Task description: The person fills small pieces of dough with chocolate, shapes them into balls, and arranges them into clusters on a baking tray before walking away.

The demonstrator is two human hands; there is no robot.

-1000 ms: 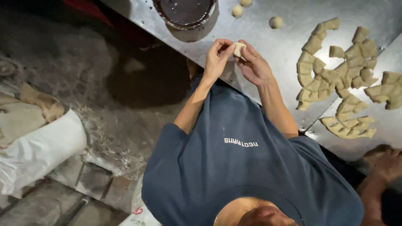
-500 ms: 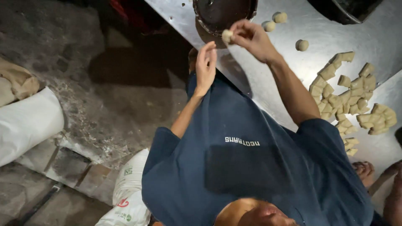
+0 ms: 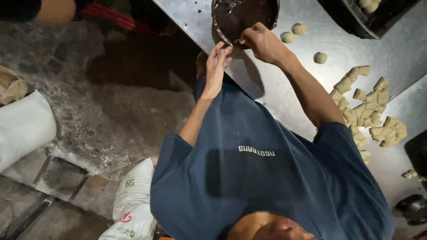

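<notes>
My right hand (image 3: pixel 263 43) reaches over the metal table (image 3: pixel 311 26) to the near rim of a round dark pan (image 3: pixel 242 15) filled with dark liquid. Its fingers are pinched together, and a pale bit of a dough piece (image 3: pixel 242 43) shows at the fingertips. My left hand (image 3: pixel 216 66) hangs just below the pan with fingers spread, palm turned toward the right hand, holding nothing. My dark blue shirt fills the lower middle of the view.
Three dough balls (image 3: pixel 299 29) lie on the table right of the pan. A heap of cut dough pieces (image 3: pixel 367 109) sits further right. A dark tray (image 3: pixel 369 11) holds more balls at top right. White sacks (image 3: pixel 22 131) lie on the stone floor at left.
Both hands held the dough piece together a second ago. The left hand let go and opened. The right hand carried the piece forward to the pan's rim.
</notes>
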